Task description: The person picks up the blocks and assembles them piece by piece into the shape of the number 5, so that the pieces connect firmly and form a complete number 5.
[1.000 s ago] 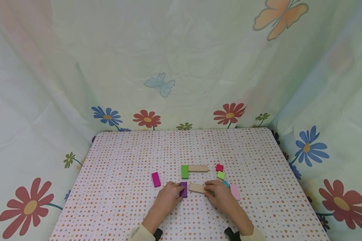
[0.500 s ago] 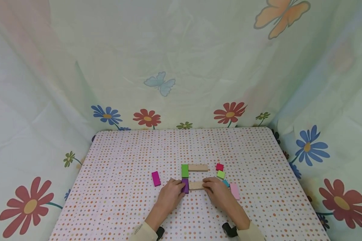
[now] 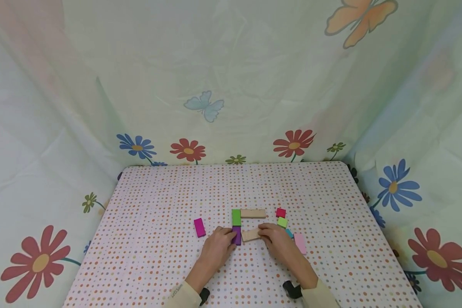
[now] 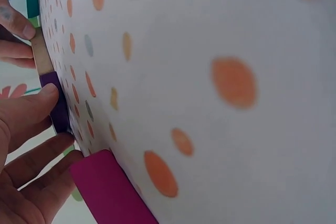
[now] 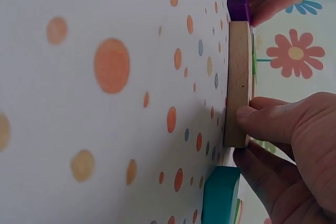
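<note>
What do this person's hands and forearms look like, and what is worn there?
The left hand and right hand wear no gloves. Cream sleeves end on the forearms; the left bears small markings, unreadable. A black attachment shows near each wrist.

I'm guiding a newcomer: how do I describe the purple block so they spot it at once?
On the dotted table, find the left hand. It grips the purple block, with the green block just beyond and a wooden block to the right; only this one is deep purple.
</note>
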Demonstrator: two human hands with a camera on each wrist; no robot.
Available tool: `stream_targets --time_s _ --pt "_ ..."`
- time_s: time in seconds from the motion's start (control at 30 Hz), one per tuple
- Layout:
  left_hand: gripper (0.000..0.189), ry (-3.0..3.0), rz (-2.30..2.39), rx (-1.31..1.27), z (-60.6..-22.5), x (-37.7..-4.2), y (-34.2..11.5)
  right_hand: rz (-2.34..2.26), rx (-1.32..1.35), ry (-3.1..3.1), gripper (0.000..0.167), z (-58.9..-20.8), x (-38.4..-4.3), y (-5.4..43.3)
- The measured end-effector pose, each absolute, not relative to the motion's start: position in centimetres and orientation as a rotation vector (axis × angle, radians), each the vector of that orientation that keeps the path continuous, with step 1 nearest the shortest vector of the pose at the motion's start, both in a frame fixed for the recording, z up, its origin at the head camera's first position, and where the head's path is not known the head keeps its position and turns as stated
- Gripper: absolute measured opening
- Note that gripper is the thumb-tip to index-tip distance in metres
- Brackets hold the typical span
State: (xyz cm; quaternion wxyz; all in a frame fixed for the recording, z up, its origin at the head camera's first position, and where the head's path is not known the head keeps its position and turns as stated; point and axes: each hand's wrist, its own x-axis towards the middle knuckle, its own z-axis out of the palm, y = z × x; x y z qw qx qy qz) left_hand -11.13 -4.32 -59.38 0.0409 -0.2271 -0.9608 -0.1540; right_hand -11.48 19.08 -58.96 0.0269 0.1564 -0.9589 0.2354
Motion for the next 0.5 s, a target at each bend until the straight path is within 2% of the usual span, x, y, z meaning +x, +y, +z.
stream_targets --time_s 0.5 --pt "0.038 -2.946 -0.478 -0.678 -59.65 -11.22 -4.25 0.809 0.515 -2.923 0.016 -59.38 -11.82 19.48"
